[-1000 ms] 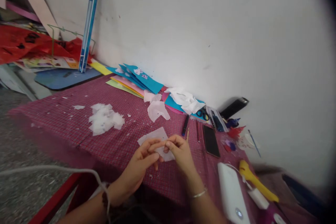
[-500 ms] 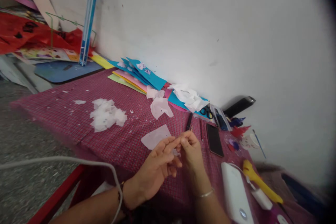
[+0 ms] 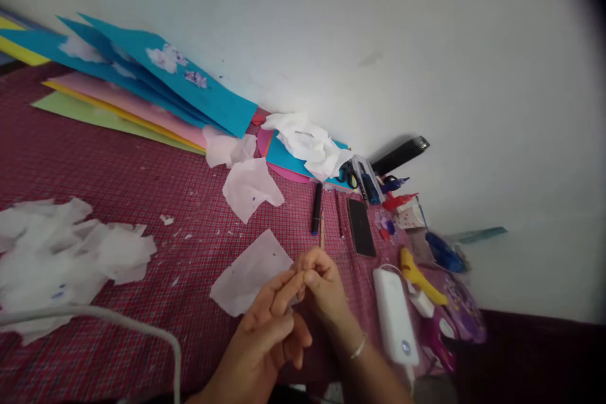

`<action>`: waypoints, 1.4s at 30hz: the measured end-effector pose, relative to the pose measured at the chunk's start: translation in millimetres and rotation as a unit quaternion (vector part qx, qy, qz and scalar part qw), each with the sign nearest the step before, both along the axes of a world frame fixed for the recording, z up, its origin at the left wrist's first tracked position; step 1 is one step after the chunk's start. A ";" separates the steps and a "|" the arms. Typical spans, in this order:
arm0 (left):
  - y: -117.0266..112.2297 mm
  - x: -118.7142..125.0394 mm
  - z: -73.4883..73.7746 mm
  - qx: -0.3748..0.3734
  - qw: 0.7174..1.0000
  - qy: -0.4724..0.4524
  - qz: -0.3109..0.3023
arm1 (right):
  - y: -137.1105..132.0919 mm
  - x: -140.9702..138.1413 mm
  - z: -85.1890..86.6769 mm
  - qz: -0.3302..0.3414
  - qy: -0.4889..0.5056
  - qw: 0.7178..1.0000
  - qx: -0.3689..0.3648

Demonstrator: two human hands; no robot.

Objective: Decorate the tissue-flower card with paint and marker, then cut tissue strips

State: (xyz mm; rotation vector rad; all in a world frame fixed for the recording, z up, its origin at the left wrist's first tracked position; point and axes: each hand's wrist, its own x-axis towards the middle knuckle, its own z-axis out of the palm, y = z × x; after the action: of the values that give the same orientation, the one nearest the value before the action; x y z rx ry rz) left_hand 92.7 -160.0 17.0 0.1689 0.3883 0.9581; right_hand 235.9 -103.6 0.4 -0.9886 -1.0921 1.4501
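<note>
My left hand is palm up, its fingers loosely stretched and the thumb apart. Its index fingertip meets the fingers of my right hand, which are pinched together. Whatever sits in that pinch is too small or hidden to make out. Just left of my hands, a square of thin white paper lies flat on the checked red cloth. Behind it rest another thin white sheet and a dark marker. A heap of crumpled white tissue spreads at the left.
Blue card sheets lean near the wall, with more crumpled white paper to their right. Scissors, a phone, a white power bank and a yellow-handled tool lie to the right. A white cable crosses the lower left.
The view has shifted closer and turned to the right, so the tissue heap now sits at the left edge. My hands stay together with their fingertips touching.
</note>
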 end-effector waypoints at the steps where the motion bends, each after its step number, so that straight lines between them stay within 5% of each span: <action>1: 2.3 -1.5 1.9 0.001 1.000 0.007 -0.007 | 0.9 -0.7 0.4 0.000 0.004 1.000 -0.002; 6: 9.2 -6.6 2.0 0.034 0.999 0.021 -0.007 | 2.5 -6.5 7.3 -0.025 0.004 1.000 0.006; 17: -8.3 12.1 -5.8 0.048 0.988 0.110 0.101 | -2.4 -14.6 10.1 -0.028 0.046 0.999 -0.003; 33: -5.1 6.3 -19.9 0.069 0.983 0.156 0.062 | -5.8 -17.0 14.0 -0.040 0.095 0.990 -0.092; 42: -6.9 3.4 -24.9 0.045 0.985 0.154 0.055 | -3.9 -14.1 13.2 0.036 0.122 0.985 -0.116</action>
State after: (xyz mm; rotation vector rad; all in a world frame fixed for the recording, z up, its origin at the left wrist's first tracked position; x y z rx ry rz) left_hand 96.1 -166.9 -7.9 0.3832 0.6450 1.0622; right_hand 221.8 -107.6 13.6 -0.9084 -0.8010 1.7371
